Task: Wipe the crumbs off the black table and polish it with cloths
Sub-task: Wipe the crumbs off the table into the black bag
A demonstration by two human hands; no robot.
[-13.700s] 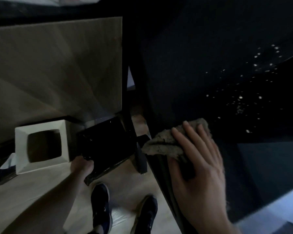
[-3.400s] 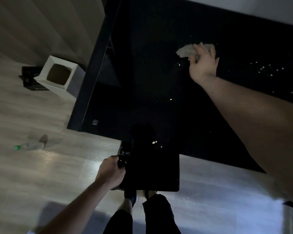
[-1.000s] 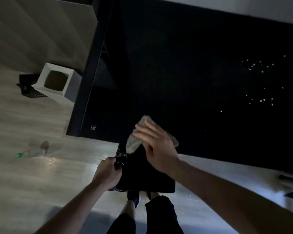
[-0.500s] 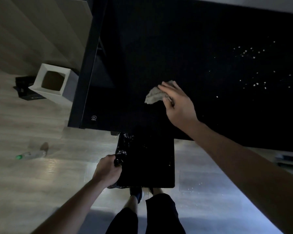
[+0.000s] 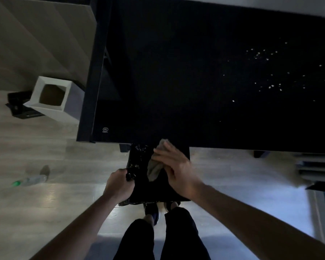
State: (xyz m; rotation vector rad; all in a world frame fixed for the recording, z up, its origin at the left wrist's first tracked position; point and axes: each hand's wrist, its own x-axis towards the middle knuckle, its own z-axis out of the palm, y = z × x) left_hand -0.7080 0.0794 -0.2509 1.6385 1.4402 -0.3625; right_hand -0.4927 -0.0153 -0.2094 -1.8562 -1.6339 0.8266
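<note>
The black table [image 5: 176,81] fills the upper middle and right of the view. Pale crumbs [image 5: 266,72] are scattered over its right part. My right hand [image 5: 176,169] holds a grey cloth [image 5: 155,168] at the table's near edge, above a black bin lined with a black bag [image 5: 144,184]. My left hand [image 5: 119,186] grips the left rim of that bin, which sits just below the table edge in front of my legs.
A white square bin [image 5: 53,98] stands on the wooden floor left of the table, with a black object [image 5: 17,106] behind it. A plastic bottle with a green cap [image 5: 29,180] lies on the floor at the left. A radiator-like unit [image 5: 315,166] is at the right.
My right hand has drawn the cloth from the middle of the table back to its near edge, over the black bin. My left hand has kept its hold on the bin.
</note>
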